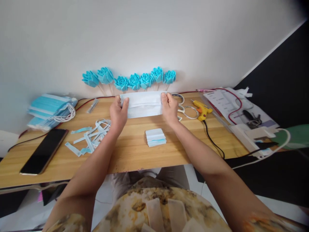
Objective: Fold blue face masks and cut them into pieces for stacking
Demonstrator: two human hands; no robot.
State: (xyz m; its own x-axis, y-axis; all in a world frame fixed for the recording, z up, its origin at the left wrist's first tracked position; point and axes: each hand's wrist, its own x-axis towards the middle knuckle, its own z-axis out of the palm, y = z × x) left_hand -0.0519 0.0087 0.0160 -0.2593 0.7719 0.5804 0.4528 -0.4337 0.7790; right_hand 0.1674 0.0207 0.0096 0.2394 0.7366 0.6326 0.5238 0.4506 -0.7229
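My left hand (118, 114) and right hand (169, 108) clamp the white mask (144, 103) by its ends before the blue roses (131, 80), apparently smoothing it; any fold next calls for level edges.

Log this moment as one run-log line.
left hand: grips left end of white mask sheet | right hand: grips right end | sheet: stretched flat between hands | on wooden table: folded stack, cut strips

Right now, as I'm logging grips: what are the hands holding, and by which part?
A white rectangular pleated fabric mask, held by its short ends: the left hand grips the left end, the right hand the right end.
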